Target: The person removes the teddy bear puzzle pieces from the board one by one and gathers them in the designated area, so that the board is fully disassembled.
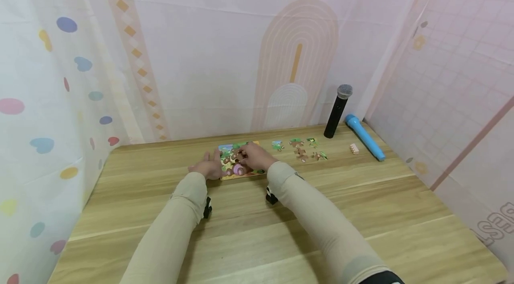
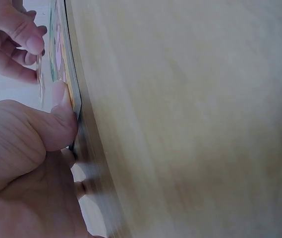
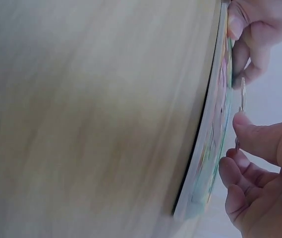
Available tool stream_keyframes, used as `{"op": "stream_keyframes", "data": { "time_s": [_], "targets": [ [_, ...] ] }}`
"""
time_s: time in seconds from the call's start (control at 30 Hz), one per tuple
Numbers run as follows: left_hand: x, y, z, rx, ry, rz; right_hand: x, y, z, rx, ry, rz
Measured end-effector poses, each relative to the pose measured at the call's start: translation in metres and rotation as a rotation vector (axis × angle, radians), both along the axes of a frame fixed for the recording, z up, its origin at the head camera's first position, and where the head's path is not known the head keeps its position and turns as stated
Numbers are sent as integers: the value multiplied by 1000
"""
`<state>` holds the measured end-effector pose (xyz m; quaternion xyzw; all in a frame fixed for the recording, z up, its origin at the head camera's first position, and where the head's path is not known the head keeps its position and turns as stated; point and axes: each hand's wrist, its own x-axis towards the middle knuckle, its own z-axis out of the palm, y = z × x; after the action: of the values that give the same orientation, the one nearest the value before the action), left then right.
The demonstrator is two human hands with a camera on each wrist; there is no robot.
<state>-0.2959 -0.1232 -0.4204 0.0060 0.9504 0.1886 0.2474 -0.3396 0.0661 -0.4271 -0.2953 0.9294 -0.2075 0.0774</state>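
A jigsaw puzzle board (image 1: 241,175) with a colourful bear picture lies near the back of the wooden table. My left hand (image 1: 209,168) is at its left side, the thumb (image 2: 60,99) resting on the board's edge and the other fingers loosely extended. Over the board, my right hand (image 1: 257,156) pinches a thin puzzle piece (image 3: 243,94) between thumb and fingers. That piece is seen edge-on in both wrist views, held just above the board, so its picture is hidden. Several loose puzzle pieces (image 1: 300,154) lie to the right of the board.
At the back right a black microphone (image 1: 335,114) with a silver head stands upright. Beside it lies a blue toy microphone (image 1: 366,137), with a small pale pink block (image 1: 354,149) to its left. A patterned curtain (image 1: 201,52) borders the wooden table (image 1: 241,239) behind.
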Motion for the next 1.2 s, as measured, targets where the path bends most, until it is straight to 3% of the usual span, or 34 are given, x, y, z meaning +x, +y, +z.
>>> {"op": "stream_keyframes", "data": {
  "time_s": [0.33, 0.57, 0.83, 1.2],
  "targets": [
    [-1, -1, 0, 11, -10, 2, 0, 20, 3, 57, -19, -50],
    [-4, -1, 0, 16, -26, -11, -4, 41, 3, 25, -59, -81],
    [-6, -2, 1, 15, -18, -2, -8, 69, 5, 42, -36, -100],
    [-4, -2, -3, 16, 2, -17, -6, 107, 4, 162, 13, -163]
  ]
}}
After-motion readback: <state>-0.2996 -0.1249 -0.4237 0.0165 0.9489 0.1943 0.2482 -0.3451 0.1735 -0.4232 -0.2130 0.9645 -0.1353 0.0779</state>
